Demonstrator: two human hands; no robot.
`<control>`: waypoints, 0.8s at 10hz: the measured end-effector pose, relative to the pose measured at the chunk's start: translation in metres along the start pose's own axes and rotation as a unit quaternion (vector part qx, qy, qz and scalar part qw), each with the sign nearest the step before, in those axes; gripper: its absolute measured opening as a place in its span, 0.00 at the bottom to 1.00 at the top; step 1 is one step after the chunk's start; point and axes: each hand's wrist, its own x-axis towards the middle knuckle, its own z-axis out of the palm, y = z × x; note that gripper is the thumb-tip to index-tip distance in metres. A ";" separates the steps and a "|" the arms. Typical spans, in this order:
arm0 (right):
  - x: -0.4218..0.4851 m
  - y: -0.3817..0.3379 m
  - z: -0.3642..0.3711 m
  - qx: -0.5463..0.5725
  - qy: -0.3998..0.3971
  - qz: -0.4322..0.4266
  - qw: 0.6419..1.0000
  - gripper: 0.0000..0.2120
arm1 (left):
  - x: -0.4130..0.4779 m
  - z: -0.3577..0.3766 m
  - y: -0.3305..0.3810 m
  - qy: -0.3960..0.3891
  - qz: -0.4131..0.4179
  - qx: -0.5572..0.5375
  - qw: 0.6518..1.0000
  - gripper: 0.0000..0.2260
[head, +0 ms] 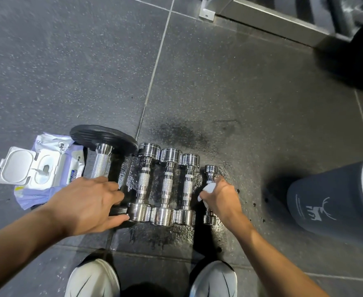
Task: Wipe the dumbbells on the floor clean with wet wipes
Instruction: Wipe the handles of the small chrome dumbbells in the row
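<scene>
Speckled rubber floor (69, 61), knurled dumbbells (167, 185), crumpled wipe (209, 188)

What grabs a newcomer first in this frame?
A row of chrome dumbbells lies mid-floor on a wet patch, flanked left by a bigger black-plated dumbbell. The right-hand grip wraps a white wipe round the handle of the smallest dumbbell at the row's right end, while the left-hand grip holds the big one's near plate. An open wipes pack sits far left.
</scene>
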 end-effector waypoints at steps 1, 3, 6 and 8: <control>0.002 0.000 0.003 -0.039 0.014 -0.004 0.999 0.17 | 0.000 0.000 -0.001 0.000 -0.004 0.005 1.000 0.29; -0.013 -0.010 -0.009 -0.105 0.050 -0.098 0.988 0.27 | 0.001 0.003 -0.002 -0.004 -0.006 0.002 1.000 0.29; -0.004 -0.034 0.002 0.043 0.061 -0.246 0.967 0.09 | -0.001 0.000 -0.002 -0.003 -0.008 0.004 1.000 0.30; -0.039 -0.009 0.017 0.047 0.019 -0.246 0.968 0.13 | -0.001 -0.003 0.000 -0.011 -0.007 0.005 1.000 0.29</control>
